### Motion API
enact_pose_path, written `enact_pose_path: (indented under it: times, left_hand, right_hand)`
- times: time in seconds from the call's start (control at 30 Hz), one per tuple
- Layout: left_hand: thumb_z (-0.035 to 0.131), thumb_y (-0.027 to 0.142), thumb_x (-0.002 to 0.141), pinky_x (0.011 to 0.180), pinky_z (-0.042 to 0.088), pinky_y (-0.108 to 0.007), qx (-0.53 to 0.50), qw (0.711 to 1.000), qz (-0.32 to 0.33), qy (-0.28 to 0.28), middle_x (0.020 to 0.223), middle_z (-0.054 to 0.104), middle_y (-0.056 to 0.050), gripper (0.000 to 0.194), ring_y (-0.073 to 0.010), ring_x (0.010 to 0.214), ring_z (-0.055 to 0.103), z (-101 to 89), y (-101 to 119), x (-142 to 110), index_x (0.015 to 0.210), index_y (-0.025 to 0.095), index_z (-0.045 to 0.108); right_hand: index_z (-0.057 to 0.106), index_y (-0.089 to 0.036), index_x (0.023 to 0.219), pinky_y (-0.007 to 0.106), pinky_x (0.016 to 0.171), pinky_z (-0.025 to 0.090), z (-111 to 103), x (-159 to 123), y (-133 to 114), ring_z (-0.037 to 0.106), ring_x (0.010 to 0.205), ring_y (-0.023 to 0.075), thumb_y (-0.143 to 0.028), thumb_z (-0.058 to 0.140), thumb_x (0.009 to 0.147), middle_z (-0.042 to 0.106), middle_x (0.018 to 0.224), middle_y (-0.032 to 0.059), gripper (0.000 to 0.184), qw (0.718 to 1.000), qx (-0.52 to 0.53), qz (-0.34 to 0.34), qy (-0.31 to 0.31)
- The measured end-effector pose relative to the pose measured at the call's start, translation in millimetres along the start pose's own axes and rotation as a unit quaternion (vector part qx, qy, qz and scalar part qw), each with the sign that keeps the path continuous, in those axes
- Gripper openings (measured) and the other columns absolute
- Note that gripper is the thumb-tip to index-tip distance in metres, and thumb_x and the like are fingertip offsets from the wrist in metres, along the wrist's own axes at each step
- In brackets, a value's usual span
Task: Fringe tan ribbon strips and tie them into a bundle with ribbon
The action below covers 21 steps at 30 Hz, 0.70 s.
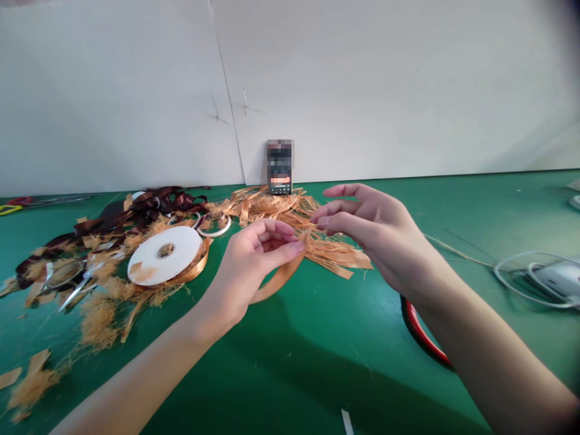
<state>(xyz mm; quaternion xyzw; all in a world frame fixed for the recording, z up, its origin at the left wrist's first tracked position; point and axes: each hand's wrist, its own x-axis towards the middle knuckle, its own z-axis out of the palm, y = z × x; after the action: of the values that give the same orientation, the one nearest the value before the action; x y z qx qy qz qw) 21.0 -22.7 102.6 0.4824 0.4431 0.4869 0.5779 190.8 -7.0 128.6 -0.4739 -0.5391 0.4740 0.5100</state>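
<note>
My left hand (260, 260) pinches a strip of tan satin ribbon (281, 275) between thumb and fingers. The strip's frayed end sticks out past the fingertips, and its other part curves down behind the hand. Just to the right, my right hand (376, 232) hovers close to that end with fingers loosely spread; no thing shows clearly between them. Behind both hands lies a pile of cut tan ribbon strips (272, 208) with frayed ends. A white ribbon spool (165, 255) wound with tan ribbon lies left of my left hand.
Scissors (81, 284), fluffy tan threads (102, 320) and dark brown ribbon (149, 208) crowd the left of the green table (281, 374). A phone (280, 168) leans against the white wall. A red-and-black handle (423, 332) lies under my right forearm; a white cable (512, 272) lies right.
</note>
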Motion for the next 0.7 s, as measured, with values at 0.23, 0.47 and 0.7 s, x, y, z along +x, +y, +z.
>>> enact_pose_path:
  times: [0.23, 0.47, 0.7]
  left_hand:
    - [0.076, 0.019, 0.070, 0.077, 0.049, -0.019, -0.017, 1.000, 0.003, 0.001, 0.079, 0.067, 0.003, 0.017, -0.0086, 0.082, 0.062, 2.6, 2.0, 0.1, 0.082, 0.019, 0.064]
    - [0.075, 0.018, 0.071, 0.071, 0.048, -0.017, 0.014, 1.000, -0.004, 0.003, 0.078, 0.065, 0.003, 0.015, -0.0074, 0.077, 0.060, 3.4, 0.6, -0.2, 0.080, 0.018, 0.063]
    - [0.076, 0.021, 0.070, 0.071, 0.047, -0.017, 0.032, 0.999, 0.019, 0.012, 0.077, 0.065, 0.005, 0.016, -0.0069, 0.076, 0.060, 1.8, 0.4, 0.5, 0.079, 0.019, 0.063]
  right_hand:
    - [0.058, -0.018, 0.096, 0.031, 0.071, 0.050, 0.1, -1.2, -4.0, 0.068, 0.079, 0.0186, -0.029, 0.076, 0.066, 0.073, 0.076, 0.0027, 0.036, 0.999, -0.018, 0.036, -0.034]
    - [0.059, -0.018, 0.096, 0.032, 0.073, 0.053, -4.2, -0.5, 0.0, 0.070, 0.077, 0.0187, -0.027, 0.079, 0.065, 0.074, 0.076, 0.0026, 0.038, 0.999, -0.014, 0.009, -0.044]
    - [0.058, -0.018, 0.094, 0.031, 0.073, 0.054, -5.9, 0.9, 1.1, 0.069, 0.077, 0.0179, -0.030, 0.081, 0.062, 0.072, 0.074, 0.0012, 0.041, 1.000, -0.013, -0.008, -0.023]
